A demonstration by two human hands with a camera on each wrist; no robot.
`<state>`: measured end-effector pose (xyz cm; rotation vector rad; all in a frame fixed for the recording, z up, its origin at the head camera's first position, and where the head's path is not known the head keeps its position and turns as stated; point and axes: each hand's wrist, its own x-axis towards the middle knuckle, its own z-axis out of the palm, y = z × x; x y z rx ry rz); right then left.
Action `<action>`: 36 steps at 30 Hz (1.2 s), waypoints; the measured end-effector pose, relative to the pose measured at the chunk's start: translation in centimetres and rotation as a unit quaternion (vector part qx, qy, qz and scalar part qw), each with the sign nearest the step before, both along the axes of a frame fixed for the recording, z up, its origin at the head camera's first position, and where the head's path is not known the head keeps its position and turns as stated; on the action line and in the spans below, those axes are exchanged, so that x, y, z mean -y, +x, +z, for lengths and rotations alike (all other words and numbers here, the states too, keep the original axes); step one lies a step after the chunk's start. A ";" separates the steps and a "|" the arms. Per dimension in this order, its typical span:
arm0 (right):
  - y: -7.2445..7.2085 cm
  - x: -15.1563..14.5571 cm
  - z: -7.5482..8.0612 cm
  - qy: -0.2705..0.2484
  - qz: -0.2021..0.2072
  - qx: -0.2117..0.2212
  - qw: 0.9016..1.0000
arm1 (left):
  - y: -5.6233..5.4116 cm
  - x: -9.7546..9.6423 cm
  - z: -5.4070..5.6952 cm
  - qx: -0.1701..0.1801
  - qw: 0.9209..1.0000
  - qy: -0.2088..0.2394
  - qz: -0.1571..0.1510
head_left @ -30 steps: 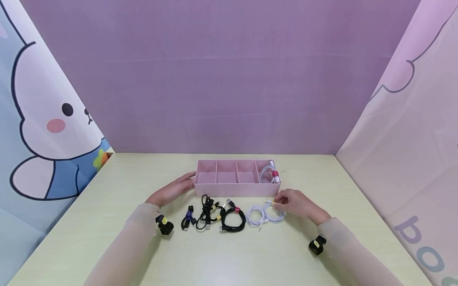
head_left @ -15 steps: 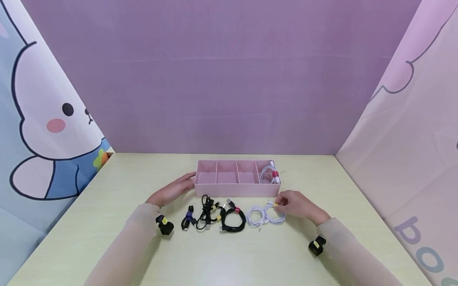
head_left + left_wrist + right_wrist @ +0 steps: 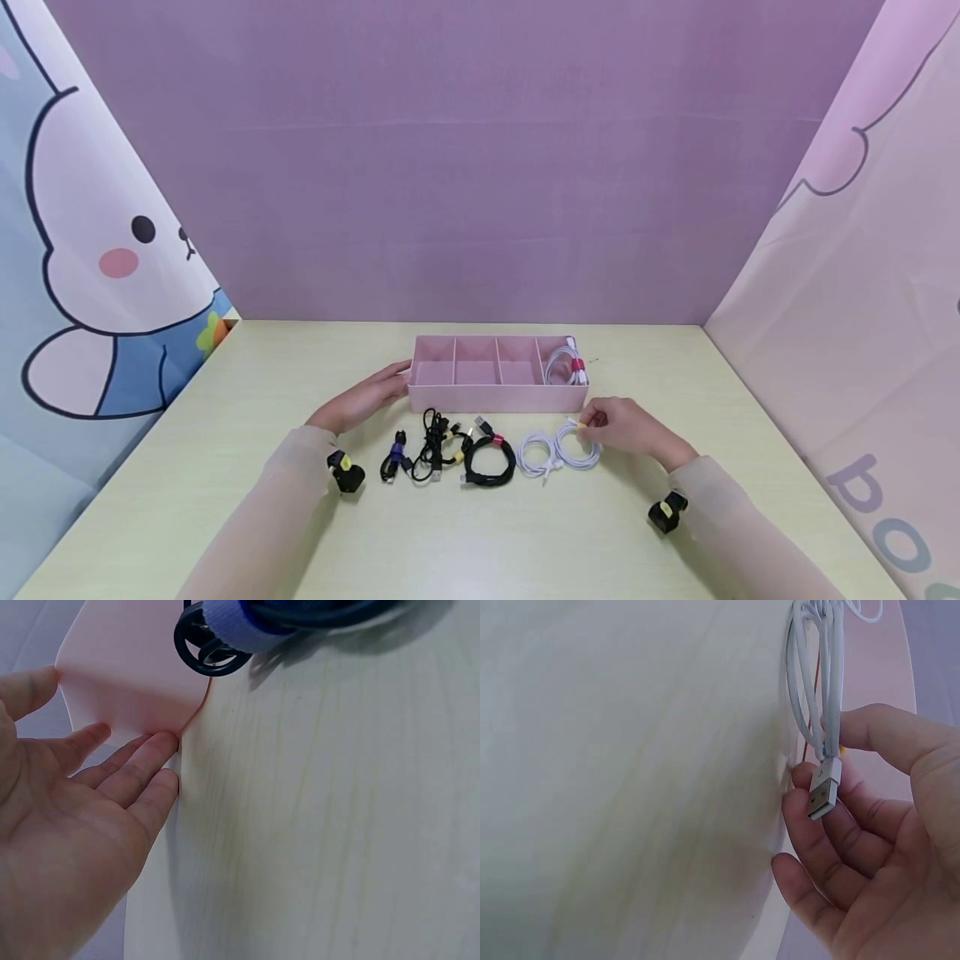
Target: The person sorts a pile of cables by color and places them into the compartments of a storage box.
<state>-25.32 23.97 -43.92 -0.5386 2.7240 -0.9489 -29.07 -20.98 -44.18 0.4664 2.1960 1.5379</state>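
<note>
My left hand [image 3: 363, 400] rests its fingertips against the left end of a pink divided box [image 3: 498, 400]; in the left wrist view its fingers [image 3: 139, 776] are nearly straight on the box's end wall [image 3: 142, 675]. My right hand [image 3: 622, 425] pinches a coiled white USB cable [image 3: 577, 458] at its yellow tie. The right wrist view shows the thumb and fingers around the USB cable [image 3: 814, 682], with its metal plug [image 3: 822, 799] sticking out. Left of it lies another white coiled cable [image 3: 534, 457]. A white cable with a red tie [image 3: 576, 364] sits in the box's rightmost compartment.
In a row before the box lie a black coiled cable with a red tie [image 3: 487, 479], a black cable with yellow ties [image 3: 431, 450] and a small black cable with a purple tie [image 3: 395, 454]. A purple backdrop [image 3: 480, 167] rises behind the table.
My right hand has shifted slightly right, and the white cable it pinches has moved a little right with it. The left hand stays at the box.
</note>
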 end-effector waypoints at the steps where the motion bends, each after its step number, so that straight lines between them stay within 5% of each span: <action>1: 0.0 0.0 0.1 -0.002 -0.002 0.003 1.000 | 0.0 0.0 0.0 0.001 1.000 0.000 0.001; 26: -0.2 -0.5 0.3 -0.016 0.018 -0.025 0.999 | -0.1 0.0 0.0 0.005 1.000 0.004 -0.003; 36: -0.3 -0.5 0.6 -0.014 -0.006 -0.045 0.999 | -0.1 0.0 0.1 0.009 1.000 0.004 -0.002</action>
